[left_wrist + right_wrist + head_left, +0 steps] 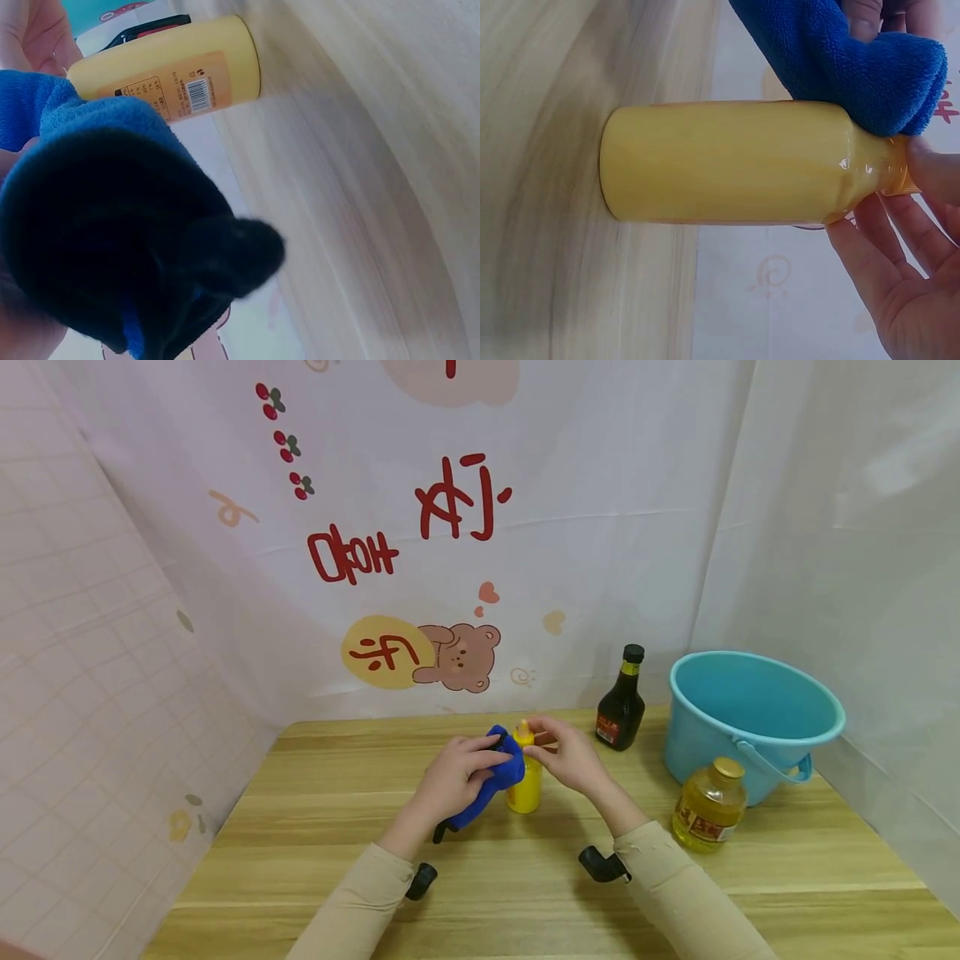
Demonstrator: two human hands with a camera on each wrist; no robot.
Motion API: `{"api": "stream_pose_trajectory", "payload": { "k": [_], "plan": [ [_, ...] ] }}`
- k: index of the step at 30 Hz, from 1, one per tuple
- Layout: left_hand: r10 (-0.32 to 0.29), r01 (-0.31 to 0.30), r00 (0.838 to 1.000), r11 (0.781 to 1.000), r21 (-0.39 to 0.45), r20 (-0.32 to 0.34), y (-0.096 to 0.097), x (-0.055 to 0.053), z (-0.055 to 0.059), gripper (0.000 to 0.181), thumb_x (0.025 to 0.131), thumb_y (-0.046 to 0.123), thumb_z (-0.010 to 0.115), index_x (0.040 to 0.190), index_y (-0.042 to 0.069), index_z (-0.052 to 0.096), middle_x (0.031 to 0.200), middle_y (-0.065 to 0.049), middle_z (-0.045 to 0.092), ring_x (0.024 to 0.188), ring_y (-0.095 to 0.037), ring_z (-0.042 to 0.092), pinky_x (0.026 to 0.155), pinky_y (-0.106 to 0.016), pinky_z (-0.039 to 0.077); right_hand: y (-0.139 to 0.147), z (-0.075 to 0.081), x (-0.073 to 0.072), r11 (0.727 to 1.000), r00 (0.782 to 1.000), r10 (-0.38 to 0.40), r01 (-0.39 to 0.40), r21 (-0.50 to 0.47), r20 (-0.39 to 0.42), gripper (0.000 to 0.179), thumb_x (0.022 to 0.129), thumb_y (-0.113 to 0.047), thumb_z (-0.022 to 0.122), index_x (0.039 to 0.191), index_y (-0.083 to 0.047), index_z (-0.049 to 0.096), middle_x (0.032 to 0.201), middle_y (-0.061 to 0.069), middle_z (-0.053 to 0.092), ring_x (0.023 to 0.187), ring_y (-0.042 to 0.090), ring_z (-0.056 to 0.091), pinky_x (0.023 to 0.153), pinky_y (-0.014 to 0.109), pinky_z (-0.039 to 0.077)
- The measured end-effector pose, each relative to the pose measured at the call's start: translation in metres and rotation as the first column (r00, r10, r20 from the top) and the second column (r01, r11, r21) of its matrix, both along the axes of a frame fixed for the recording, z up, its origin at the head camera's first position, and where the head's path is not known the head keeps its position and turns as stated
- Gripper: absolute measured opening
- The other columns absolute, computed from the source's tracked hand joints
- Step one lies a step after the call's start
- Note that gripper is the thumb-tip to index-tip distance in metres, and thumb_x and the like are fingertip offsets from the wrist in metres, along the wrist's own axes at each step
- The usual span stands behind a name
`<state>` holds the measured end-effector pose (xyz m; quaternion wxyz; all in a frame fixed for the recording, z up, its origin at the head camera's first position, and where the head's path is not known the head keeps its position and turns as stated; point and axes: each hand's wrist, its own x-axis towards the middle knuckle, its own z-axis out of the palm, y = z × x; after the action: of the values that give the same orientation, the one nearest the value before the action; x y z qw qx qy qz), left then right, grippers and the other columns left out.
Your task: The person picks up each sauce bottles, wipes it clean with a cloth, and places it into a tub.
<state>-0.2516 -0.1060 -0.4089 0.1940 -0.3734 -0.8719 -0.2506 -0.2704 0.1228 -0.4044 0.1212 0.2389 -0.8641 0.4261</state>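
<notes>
My left hand [454,777] holds a folded fluffy blue cloth [480,800] against the upper part of a yellow squeeze bottle [525,789]. The bottle stands upright on the table. My right hand [572,755] pinches its neck from the right, thumb and fingers around the base of the orange cap, as the right wrist view shows. There the cloth [832,60] touches the bottle's shoulder [855,154]. A dark part of the bundle fills much of the left wrist view; what it is, I cannot tell. Beside it appears the bottle's barcode label [187,90].
A dark sauce bottle [621,706] with a black cap stands at the back right. Farther right is a light blue bucket [697,727], with a gold-lidded oil jar [708,814] before it. The wooden table [315,827] meets a printed white curtain [600,560] behind.
</notes>
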Motion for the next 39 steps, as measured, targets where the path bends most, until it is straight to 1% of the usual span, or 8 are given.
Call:
{"api": "stream_pose_trajectory", "payload": {
  "k": [6, 12, 17, 22, 30, 32, 35, 39],
  "plan": [
    [0.013, -0.013, 1.000, 1.000, -0.019, 0.012, -0.002, 0.000, -0.001, 0.031, 0.090, 0.003, 0.071, 0.116, 0.019, 0.076, 0.134, -0.007, 0.062, 0.115, -0.032, 0.057, 0.092, -0.045, 0.052, 0.000, -0.001, -0.002, 1.000, 0.999, 0.015, -0.015, -0.017, 0.035, 0.034, 0.092, -0.012, 0.072, 0.124, -0.003, 0.064, 0.115, 0.012, 0.068, 0.098, 0.029, 0.069, 0.082, 0.041, 0.058],
    [0.016, -0.016, 1.000, 0.999, -0.031, 0.009, -0.003, 0.001, -0.003, 0.031, 0.090, 0.004, 0.071, 0.116, 0.020, 0.076, 0.135, -0.006, 0.062, 0.114, -0.031, 0.057, 0.091, -0.045, 0.052, -0.003, -0.002, -0.003, 0.999, 0.998, -0.036, 0.037, -0.023, 0.047, 0.034, 0.089, -0.017, 0.076, 0.119, -0.005, 0.066, 0.112, 0.010, 0.069, 0.096, 0.028, 0.069, 0.079, 0.040, 0.058],
    [0.008, -0.008, 1.000, 0.999, -0.031, 0.000, -0.005, 0.002, -0.005, 0.030, 0.090, 0.003, 0.071, 0.115, 0.019, 0.077, 0.134, -0.006, 0.062, 0.113, -0.031, 0.058, 0.091, -0.045, 0.053, -0.008, 0.000, -0.002, 0.996, 0.996, -0.087, 0.087, -0.016, 0.023, 0.033, 0.086, -0.020, 0.079, 0.113, -0.005, 0.067, 0.106, 0.009, 0.070, 0.092, 0.028, 0.070, 0.077, 0.040, 0.059],
    [-0.010, 0.009, 1.000, 0.999, -0.033, -0.013, -0.008, 0.003, -0.008, 0.030, 0.090, 0.002, 0.071, 0.114, 0.019, 0.077, 0.133, -0.007, 0.062, 0.110, -0.030, 0.058, 0.088, -0.043, 0.053, -0.012, 0.002, 0.000, 0.992, 0.992, -0.125, 0.125, 0.001, 0.002, 0.035, 0.084, -0.020, 0.081, 0.112, -0.004, 0.066, 0.104, 0.009, 0.069, 0.090, 0.028, 0.070, 0.076, 0.040, 0.059],
    [-0.006, 0.007, 1.000, 0.999, -0.047, 0.017, -0.011, 0.007, -0.016, 0.031, 0.089, 0.003, 0.072, 0.115, 0.021, 0.077, 0.135, -0.006, 0.061, 0.113, -0.031, 0.057, 0.090, -0.045, 0.053, -0.014, 0.000, -0.001, 0.991, 0.991, -0.133, 0.133, 0.021, -0.009, 0.033, 0.084, -0.018, 0.081, 0.110, -0.006, 0.065, 0.101, 0.008, 0.068, 0.086, 0.025, 0.069, 0.074, 0.036, 0.059],
    [-0.009, 0.010, 1.000, 0.998, -0.067, 0.017, -0.011, 0.007, -0.018, 0.031, 0.088, 0.003, 0.073, 0.114, 0.021, 0.077, 0.134, -0.006, 0.062, 0.113, -0.031, 0.058, 0.090, -0.045, 0.053, -0.014, -0.001, -0.001, 0.991, 0.991, -0.133, 0.133, 0.021, -0.012, 0.033, 0.084, -0.018, 0.081, 0.110, -0.006, 0.065, 0.100, 0.008, 0.068, 0.085, 0.025, 0.069, 0.074, 0.036, 0.059],
    [-0.029, 0.031, 0.999, 0.992, -0.122, 0.015, -0.011, 0.008, -0.024, 0.031, 0.088, 0.003, 0.074, 0.114, 0.020, 0.077, 0.132, -0.007, 0.063, 0.111, -0.031, 0.059, 0.090, -0.045, 0.053, -0.014, -0.001, 0.000, 0.990, 0.990, -0.137, 0.137, 0.014, -0.016, 0.033, 0.083, -0.017, 0.082, 0.109, -0.006, 0.065, 0.099, 0.008, 0.068, 0.085, 0.025, 0.069, 0.073, 0.036, 0.059],
    [-0.049, 0.049, 0.999, 0.977, -0.207, 0.007, -0.010, 0.007, -0.035, 0.030, 0.088, 0.005, 0.074, 0.114, 0.020, 0.077, 0.130, -0.008, 0.064, 0.110, -0.030, 0.061, 0.091, -0.043, 0.052, -0.014, 0.000, 0.000, 0.990, 0.990, -0.143, 0.143, 0.014, -0.012, 0.034, 0.083, -0.017, 0.082, 0.109, -0.006, 0.065, 0.100, 0.008, 0.068, 0.084, 0.025, 0.068, 0.073, 0.036, 0.059]
  ]
}}
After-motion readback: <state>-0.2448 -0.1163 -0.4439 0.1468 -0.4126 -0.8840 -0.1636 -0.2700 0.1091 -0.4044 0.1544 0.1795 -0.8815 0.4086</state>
